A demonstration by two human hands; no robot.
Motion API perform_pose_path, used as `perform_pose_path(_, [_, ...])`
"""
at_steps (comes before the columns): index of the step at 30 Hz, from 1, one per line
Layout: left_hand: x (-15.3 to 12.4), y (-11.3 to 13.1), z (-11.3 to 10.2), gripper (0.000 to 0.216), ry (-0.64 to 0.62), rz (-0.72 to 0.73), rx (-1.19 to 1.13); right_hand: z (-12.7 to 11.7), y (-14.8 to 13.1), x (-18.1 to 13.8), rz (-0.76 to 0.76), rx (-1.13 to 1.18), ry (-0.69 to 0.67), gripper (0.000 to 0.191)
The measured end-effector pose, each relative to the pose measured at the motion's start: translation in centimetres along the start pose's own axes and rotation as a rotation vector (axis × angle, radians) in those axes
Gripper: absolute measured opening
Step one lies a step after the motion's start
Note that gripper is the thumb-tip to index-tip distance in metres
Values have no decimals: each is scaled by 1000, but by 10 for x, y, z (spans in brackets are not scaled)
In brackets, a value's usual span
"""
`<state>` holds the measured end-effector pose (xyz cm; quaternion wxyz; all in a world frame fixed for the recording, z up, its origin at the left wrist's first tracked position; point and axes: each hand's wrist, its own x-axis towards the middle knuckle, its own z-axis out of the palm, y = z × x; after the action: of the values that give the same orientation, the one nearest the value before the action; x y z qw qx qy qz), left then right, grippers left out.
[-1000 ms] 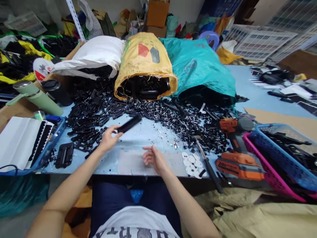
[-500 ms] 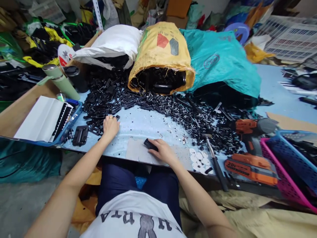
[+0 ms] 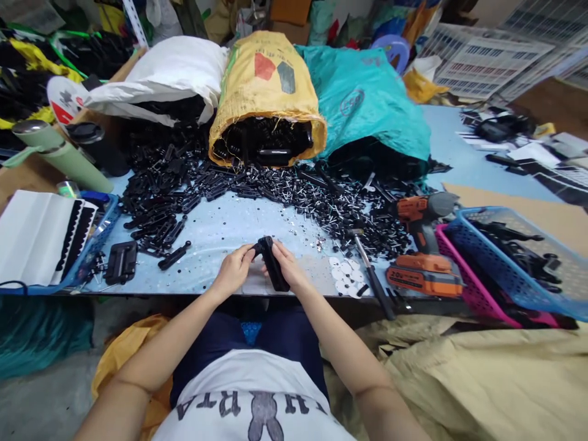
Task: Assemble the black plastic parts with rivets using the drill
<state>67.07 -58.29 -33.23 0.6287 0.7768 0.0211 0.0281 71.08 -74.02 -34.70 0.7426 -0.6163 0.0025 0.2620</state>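
My right hand (image 3: 289,264) is wrapped round a long black plastic part (image 3: 274,269), held tilted above a grey pad at the table's front edge. My left hand (image 3: 233,269) pinches a smaller black plastic piece (image 3: 258,247) against the upper end of that part. Whether the two pieces are joined there I cannot tell. To the left lies a single black plastic arm (image 3: 174,255), apart from a heap of similar arms (image 3: 160,211). A wide black plate-like part (image 3: 121,262) rests further left.
An orange cordless drill (image 3: 425,245), a hammer (image 3: 374,278) and white discs (image 3: 345,275) lie to the right, by a blue basket (image 3: 514,263). Screws and black pieces (image 3: 316,202) spread before a yellow sack (image 3: 271,79). A blue tray (image 3: 108,223) stands left.
My left hand has come from the heap of arms to the middle, now with a small black piece. My right hand has lifted and turned its part upright. The view has shifted right.
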Motion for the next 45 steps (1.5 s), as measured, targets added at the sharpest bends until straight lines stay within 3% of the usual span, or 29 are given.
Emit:
perform_pose_path(3, [-1,-1,7,35,17,46,72,-3,0,-2,-97,-39,-17,64])
perform_pose_path(9, [-5,0,9,34,-6,292,340,-27,-15,-9,-461,-585,-202,51])
perform_pose_path(14, [-9,13,28,34,332,379,290,-6,-7,-14,-615,-496,-21,52])
perform_pose_path(16, [-8,16,31,34,357,429,284,3,0,-16,-681,-505,29,52])
perform_pose_path(18, [-6,13,31,33,306,472,304,7,6,-16,-727,-552,44,53])
perform_pose_path(21, [-4,1,29,34,295,414,355,2,9,-10,-692,-656,15,53])
perform_pose_path(25, [-7,-16,28,42,277,222,544,-33,-14,23,-592,-1088,-43,46])
perform_pose_path(27, [-6,-18,26,50,91,249,717,-62,-43,53,-568,-1270,124,44])
perform_pose_path(31, [7,-9,28,44,-460,453,1011,-120,-113,123,-469,-1530,573,45])
perform_pose_path(33, [12,-3,32,41,-578,489,1110,-140,-141,151,-311,-1623,707,49])
perform_pose_path(36, [12,2,37,41,-532,474,1224,-153,-162,174,-82,-1665,719,49])
perform_pose_path(39, [9,1,35,44,-442,419,1309,-156,-167,178,-31,-1650,727,39])
perform_pose_path(43, [8,-4,30,44,-422,339,1353,-154,-167,150,-45,-1641,775,38])
perform_pose_path(45, [9,-7,29,39,-427,319,1324,-149,-161,118,-94,-1626,595,44])
